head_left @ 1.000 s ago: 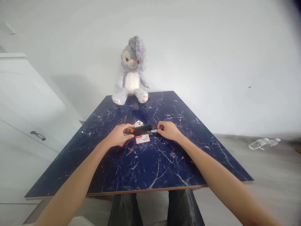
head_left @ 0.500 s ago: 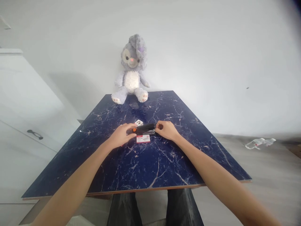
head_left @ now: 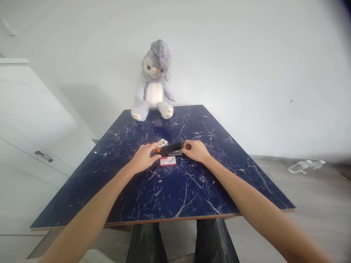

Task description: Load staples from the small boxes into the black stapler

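Note:
A black stapler (head_left: 172, 147) with an orange part at its left end lies across the table in front of me, its jaws parted on the right and bright metal showing between them. My left hand (head_left: 142, 159) grips the orange end between thumb and fingers. At the other end, my right hand (head_left: 197, 150) has its fingers closed in a pinch against the stapler's mouth; whatever is between the fingertips is hidden. A red-and-white small box (head_left: 168, 161) lies just on the near side of the stapler. Behind it sits a small white box (head_left: 163, 142), partly covered by my left fingers.
The dark blue marbled table (head_left: 153, 197) has a grey plush rabbit (head_left: 155, 84) sitting at its far edge against the wall. A white cabinet (head_left: 33, 120) stands on the left. Clear plastic bottles (head_left: 304, 166) lie on the floor at right.
The view has shifted very slightly. Both hands keep their places at the two ends of the stapler.

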Motion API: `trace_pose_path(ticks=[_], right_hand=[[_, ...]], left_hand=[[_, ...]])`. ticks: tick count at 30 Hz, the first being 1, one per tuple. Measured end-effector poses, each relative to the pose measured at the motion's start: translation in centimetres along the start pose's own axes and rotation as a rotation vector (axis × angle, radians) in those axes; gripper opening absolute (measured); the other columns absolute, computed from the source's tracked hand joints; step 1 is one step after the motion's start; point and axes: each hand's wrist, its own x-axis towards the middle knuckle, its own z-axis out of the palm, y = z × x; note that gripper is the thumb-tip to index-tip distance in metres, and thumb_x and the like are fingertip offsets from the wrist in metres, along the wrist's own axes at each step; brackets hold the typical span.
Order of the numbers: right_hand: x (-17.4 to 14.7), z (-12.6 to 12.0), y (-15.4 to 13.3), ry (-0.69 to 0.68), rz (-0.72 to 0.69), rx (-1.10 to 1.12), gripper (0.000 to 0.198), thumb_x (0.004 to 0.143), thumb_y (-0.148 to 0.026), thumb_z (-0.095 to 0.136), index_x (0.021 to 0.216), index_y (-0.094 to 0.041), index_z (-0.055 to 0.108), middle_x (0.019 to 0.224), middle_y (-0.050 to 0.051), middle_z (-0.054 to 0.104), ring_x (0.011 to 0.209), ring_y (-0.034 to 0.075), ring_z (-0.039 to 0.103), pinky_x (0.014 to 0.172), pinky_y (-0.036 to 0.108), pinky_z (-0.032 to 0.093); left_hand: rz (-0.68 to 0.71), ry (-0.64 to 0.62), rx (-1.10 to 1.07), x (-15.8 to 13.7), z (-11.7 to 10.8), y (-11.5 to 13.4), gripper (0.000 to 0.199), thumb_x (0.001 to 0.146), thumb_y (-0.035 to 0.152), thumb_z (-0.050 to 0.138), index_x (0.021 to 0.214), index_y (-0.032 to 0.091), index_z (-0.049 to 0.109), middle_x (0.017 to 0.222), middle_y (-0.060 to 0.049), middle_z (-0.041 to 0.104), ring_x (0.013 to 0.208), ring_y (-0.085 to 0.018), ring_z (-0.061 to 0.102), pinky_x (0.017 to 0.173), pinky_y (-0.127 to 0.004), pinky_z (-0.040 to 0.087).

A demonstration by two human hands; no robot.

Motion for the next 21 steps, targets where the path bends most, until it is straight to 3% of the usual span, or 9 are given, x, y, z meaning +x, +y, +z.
trace_pose_path(ticks=[5,8,14,17,21], right_hand=[[0.2,0.5,0.0,0.006,0.024,-0.067,0.01,0.082,-0.031,0.062,0.078,-0.023,0.066,0.075,0.0,0.07,0.069,0.017,0.062,0.065,0.025,0.039],[0.4,0.6,-0.3,0.008,0.086,-0.104,0.012,0.088,-0.03,0.057,0.088,-0.023,0.067,0.08,0.003,0.072,0.074,0.019,0.065,0.067,0.026,0.041],[0.5,-0.3,-0.6,0.016,0.173,-0.039,0.022,0.099,-0.028,0.044,0.103,-0.024,0.065,0.083,0.005,0.073,0.084,0.023,0.07,0.072,0.028,0.043],[0.3,-0.8,-0.7,0.018,0.156,0.062,0.024,0.1,-0.027,0.042,0.111,-0.024,0.063,0.081,0.003,0.074,0.088,0.023,0.071,0.077,0.028,0.044],[-0.1,-1.2,-1.3,0.034,0.138,0.186,0.034,0.105,-0.038,0.033,0.104,-0.025,0.064,0.089,0.003,0.075,0.087,0.02,0.071,0.077,0.027,0.045]], left_hand=[[0.032,0.007,0.03,0.1,0.2,0.0,0.049,0.089,0.038,0.063,0.136,0.028,0.054,0.121,-0.008,0.071,0.11,-0.028,0.066,0.096,-0.043,0.048],[0.028,0.006,0.046,0.3,0.7,0.5,0.052,0.088,0.041,0.064,0.137,0.027,0.053,0.117,-0.006,0.071,0.099,-0.026,0.068,0.089,-0.04,0.05],[0.034,0.069,0.043,0.3,2.3,2.1,0.054,0.091,0.042,0.06,0.142,0.027,0.049,0.117,-0.007,0.07,0.094,-0.025,0.069,0.087,-0.038,0.052],[0.055,-0.001,-0.034,-0.1,2.5,2.6,0.063,0.091,0.048,0.06,0.148,0.03,0.043,0.116,-0.005,0.072,0.096,-0.024,0.07,0.09,-0.038,0.053],[0.147,-0.147,-0.023,-1.0,2.0,3.3,0.08,0.084,0.058,0.066,0.154,0.033,0.036,0.126,-0.009,0.066,0.113,-0.03,0.064,0.098,-0.043,0.048]])
